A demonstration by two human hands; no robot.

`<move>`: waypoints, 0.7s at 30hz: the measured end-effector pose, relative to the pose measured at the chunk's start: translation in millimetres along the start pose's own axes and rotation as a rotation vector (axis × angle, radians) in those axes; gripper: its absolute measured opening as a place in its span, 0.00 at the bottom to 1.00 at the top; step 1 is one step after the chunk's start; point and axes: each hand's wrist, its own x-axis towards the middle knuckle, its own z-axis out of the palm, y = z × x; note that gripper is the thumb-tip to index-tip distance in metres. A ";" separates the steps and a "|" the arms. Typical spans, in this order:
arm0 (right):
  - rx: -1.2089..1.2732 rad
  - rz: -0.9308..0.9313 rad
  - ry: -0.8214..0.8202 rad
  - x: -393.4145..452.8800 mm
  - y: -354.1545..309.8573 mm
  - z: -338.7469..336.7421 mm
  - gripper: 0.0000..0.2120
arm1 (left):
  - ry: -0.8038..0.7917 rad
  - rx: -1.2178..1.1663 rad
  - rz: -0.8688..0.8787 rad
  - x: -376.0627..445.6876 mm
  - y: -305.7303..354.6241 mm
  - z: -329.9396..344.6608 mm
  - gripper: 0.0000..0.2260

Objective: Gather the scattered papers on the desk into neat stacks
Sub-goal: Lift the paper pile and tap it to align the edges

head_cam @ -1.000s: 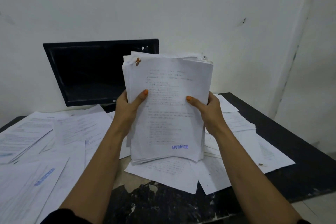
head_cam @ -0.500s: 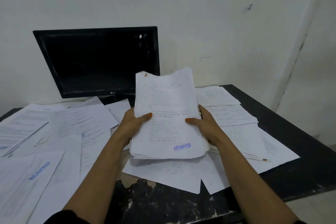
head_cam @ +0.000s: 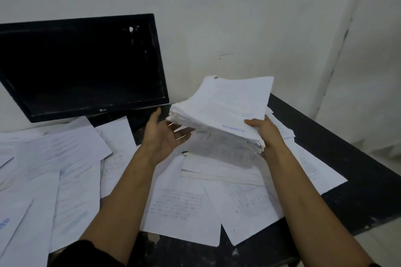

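Note:
A thick stack of white papers [head_cam: 225, 108] with a blue stamp on its top sheet hangs tilted above the desk at centre right. My right hand [head_cam: 265, 134] grips its near right corner, thumb on top. My left hand [head_cam: 162, 134] is open, palm up, with its fingertips at the stack's lower left edge. Loose sheets [head_cam: 180, 201] lie scattered under and around the stack. More papers [head_cam: 54, 158] cover the left side of the dark desk [head_cam: 338, 149].
A black monitor [head_cam: 82, 67] stands at the back left against the white wall. The desk's right edge runs diagonally at the right, with floor beyond it. Its near edge is worn and chipped.
The stack has gone from upright on the desk to tilted nearly flat and shifted right. My left hand has let go of its side and opened beneath it.

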 end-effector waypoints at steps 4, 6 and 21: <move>0.207 -0.053 0.159 29.9 3.4 -3.8 0.27 | 0.108 0.532 0.128 31.9 -17.1 19.0 0.09; 0.274 -0.071 0.214 40.7 4.1 1.4 0.30 | 0.142 0.897 0.252 46.8 -29.4 20.4 0.11; 0.547 -0.026 0.216 70.4 21.3 0.2 0.29 | 0.159 1.935 0.457 124.1 -51.4 27.7 0.18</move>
